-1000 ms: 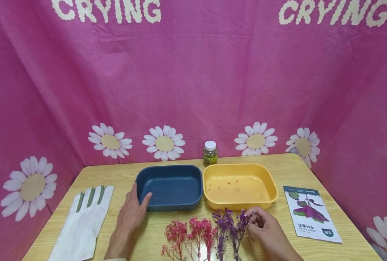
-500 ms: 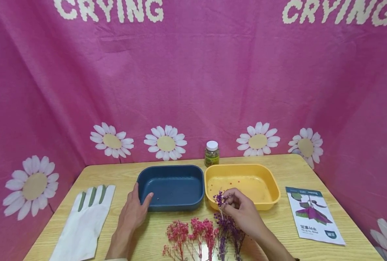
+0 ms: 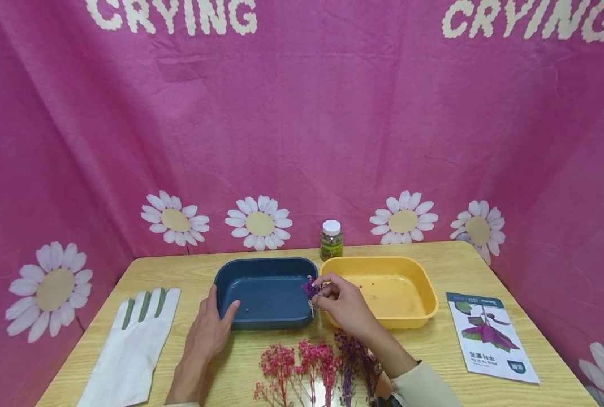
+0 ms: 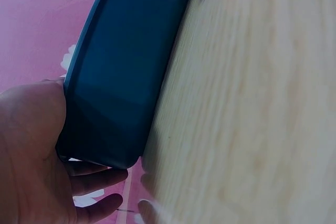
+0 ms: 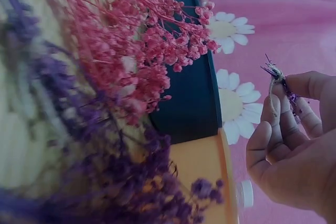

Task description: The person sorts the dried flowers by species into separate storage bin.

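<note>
My left hand (image 3: 207, 333) holds the near left corner of a dark blue plastic tray (image 3: 276, 325), thumb over the rim and fingers along the outer end. In the left wrist view the fingers (image 4: 97, 182) lie against that end. My right hand (image 3: 345, 302) pinches a small sprig of purple dried flowers (image 3: 309, 287) over the blue tray's right rim. The sprig's cut stem (image 5: 274, 90) shows between thumb and fingers in the right wrist view. Bunches of pink dried flowers (image 3: 276, 364) and purple dried flowers (image 3: 348, 345) lie in front, the purple ones partly behind my right forearm.
A yellow tray (image 3: 409, 323) with a few small bits inside stands right beside the blue one. Behind them is a white-lidded jar (image 3: 331, 240). A white glove (image 3: 129, 350) lies at left, a printed seed packet (image 3: 490, 339) at right. Pink cloth hangs behind the table.
My right hand has lifted a purple sprig from the bunch and carried it leftward past the yellow tray to the blue tray's right rim. The left hand has stayed on the blue tray.
</note>
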The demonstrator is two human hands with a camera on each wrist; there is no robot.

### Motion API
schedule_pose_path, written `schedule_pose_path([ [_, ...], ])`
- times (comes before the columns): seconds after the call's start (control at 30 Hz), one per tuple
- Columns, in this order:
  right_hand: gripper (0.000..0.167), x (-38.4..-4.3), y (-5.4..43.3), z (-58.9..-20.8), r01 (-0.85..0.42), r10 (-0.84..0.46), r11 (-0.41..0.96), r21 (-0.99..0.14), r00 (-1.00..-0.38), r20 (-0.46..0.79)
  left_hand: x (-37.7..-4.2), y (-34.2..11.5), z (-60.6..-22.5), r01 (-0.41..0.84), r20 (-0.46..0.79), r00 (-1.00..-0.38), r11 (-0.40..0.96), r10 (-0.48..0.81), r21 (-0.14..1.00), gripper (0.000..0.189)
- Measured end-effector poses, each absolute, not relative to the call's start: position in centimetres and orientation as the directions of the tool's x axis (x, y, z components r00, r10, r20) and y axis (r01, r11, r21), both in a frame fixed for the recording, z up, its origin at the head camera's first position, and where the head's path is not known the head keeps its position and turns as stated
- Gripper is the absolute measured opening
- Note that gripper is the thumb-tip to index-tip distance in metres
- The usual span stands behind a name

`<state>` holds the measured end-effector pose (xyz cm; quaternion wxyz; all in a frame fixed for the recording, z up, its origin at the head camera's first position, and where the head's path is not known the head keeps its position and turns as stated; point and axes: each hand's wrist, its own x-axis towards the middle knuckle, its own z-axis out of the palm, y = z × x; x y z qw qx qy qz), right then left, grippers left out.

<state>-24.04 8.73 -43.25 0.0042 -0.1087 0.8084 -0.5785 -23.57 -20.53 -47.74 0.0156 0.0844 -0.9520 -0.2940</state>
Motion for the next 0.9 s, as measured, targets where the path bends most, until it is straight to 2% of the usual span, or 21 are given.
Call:
schedule_pose_path([
  [0.27,0.019,-26.0,6.1,-42.5,-0.203,-0.233,0.337,-0.919,-0.964,0.128,-23.7,-20.5,-47.9,-0.155,-0.019,-0.984,0.805,-0.177,0.573,0.087],
  [0.67,0.019,-29.2,2.9,-42.9,-0.219,-0.314,0.484,-0.847,-0.947,0.066,-23.8,-20.3,-47.9,-0.177,-0.038,-0.981,0.807,-0.189,0.563,0.085],
  [0.9,0.018,-30.1,1.7,-43.7,-0.214,-0.313,0.567,-0.795,-0.949,0.032,-24.0,-20.5,-48.1,-0.179,-0.030,-0.980,0.810,-0.196,0.559,0.087],
])
